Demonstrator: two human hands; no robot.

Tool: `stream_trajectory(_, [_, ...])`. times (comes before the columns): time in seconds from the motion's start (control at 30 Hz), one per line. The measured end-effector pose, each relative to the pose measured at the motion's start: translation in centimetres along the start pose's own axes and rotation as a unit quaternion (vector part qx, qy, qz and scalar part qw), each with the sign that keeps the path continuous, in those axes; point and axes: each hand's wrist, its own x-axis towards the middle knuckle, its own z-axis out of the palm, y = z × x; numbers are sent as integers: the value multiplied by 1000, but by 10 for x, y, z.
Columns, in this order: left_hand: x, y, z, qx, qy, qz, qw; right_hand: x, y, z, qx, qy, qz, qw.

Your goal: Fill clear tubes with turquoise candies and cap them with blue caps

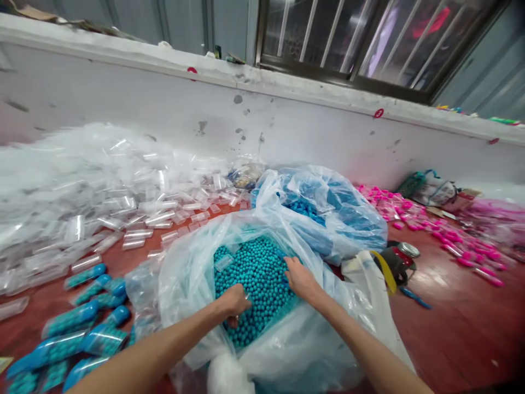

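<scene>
A large clear plastic bag stands open in front of me, filled with small round teal beads. My left hand is closed in a fist over the beads at the near left. A glint of clear plastic shows at its fingers, but most of what it holds is hidden. On the right side of the beads, my right hand has curled fingers, with bits of blue showing beside them; the held thing is mostly covered. A clear plastic piece lies on the beads.
Clear tubes heap up at the left. Bead-filled tubes with blue caps lie at the lower left. Behind stands a bag of blue pieces. Pink pieces and a dark device rest on the red floor at right.
</scene>
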Motion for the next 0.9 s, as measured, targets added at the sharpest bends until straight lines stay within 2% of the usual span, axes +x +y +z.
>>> stream_trajectory(0.07, [13, 12, 10, 2, 16, -15, 1000, 9, 5, -1, -7, -29, 30, 999])
stream_trajectory(0.17, [29, 34, 24, -33, 30, -26, 999, 17, 2, 5, 7, -52, 24, 998])
stream_trajectory(0.23, [35, 44, 30, -86, 19, -22, 996, 18, 2, 9, 21, -49, 19, 998])
stream_trajectory(0.3, [36, 47, 32, -150, -16, -9, 989, 16, 4, 11, 39, -48, 20, 998])
stream_trajectory(0.4, [33, 40, 26, -240, -80, 20, 967, 12, 10, 7, 56, -41, 37, 997])
stream_trajectory(0.47, [28, 33, 18, -287, -104, 37, 952, 8, 11, 2, 55, -17, 43, 997])
stream_trajectory(0.6, [17, 21, 5, -349, -115, 61, 928, -7, 4, -9, -26, 25, -38, 999])
stream_trajectory(0.67, [11, 16, 1, -362, -114, 70, 922, -15, -1, -11, -86, 10, -72, 994])
stream_trajectory(0.73, [6, 11, 0, -367, -106, 64, 922, -20, -5, -8, -125, -24, -70, 989])
stream_trajectory(0.83, [1, 3, 2, -361, -100, 23, 927, -22, -8, 0, -131, -51, -69, 988])
stream_trajectory(0.9, [-1, -1, 3, -354, -109, 5, 929, -19, -10, 4, -118, -42, -67, 990])
